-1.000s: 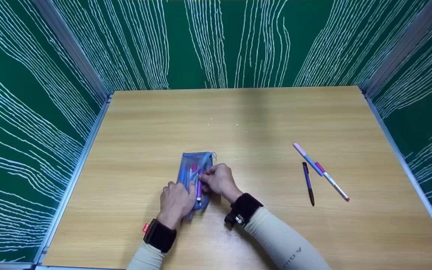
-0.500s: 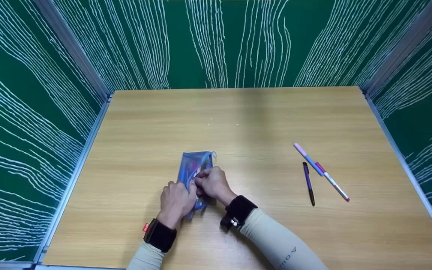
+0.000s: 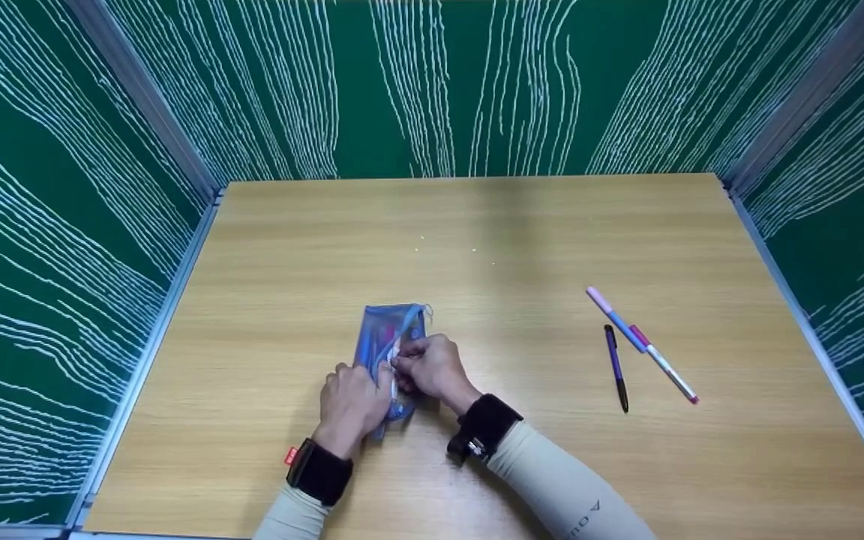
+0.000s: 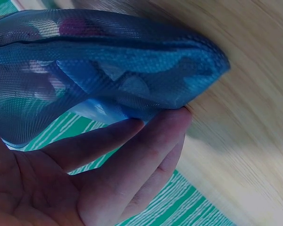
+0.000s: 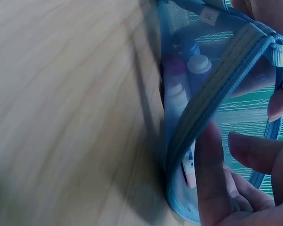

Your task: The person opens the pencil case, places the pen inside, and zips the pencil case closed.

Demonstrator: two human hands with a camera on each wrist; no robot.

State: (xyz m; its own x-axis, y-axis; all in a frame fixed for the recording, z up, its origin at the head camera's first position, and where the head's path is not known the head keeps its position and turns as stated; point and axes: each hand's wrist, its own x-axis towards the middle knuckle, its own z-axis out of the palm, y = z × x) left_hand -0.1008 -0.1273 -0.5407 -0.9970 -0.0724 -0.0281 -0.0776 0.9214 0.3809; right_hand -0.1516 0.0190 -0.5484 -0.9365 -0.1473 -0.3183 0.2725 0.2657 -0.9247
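A blue mesh pencil case (image 3: 381, 324) lies near the middle of the table with several pens inside. My left hand (image 3: 353, 397) grips its near left side; the thumb is at the zipper edge, while the fingers (image 4: 153, 141) press the underside in the left wrist view. At the unzipped opening is my right hand (image 3: 436, 367). In the right wrist view its forefinger (image 5: 210, 155) reaches the zipper band (image 5: 212, 94), with the thumb apart from it and no pen between them. White pens (image 5: 177, 101) and a purple cap (image 5: 173, 64) show through the mesh.
To the right on the table (image 3: 312, 247) lie a pink-and-blue marker (image 3: 616, 319), a white marker (image 3: 668, 367) with a magenta cap, and a dark blue and black pen (image 3: 616, 367). Green panels (image 3: 462, 90) with white lines border the table.
The purple marker that my right fingers held at the opening has gone down into the pencil case. My right hand shifted slightly left, then back right. My left hand stays put.
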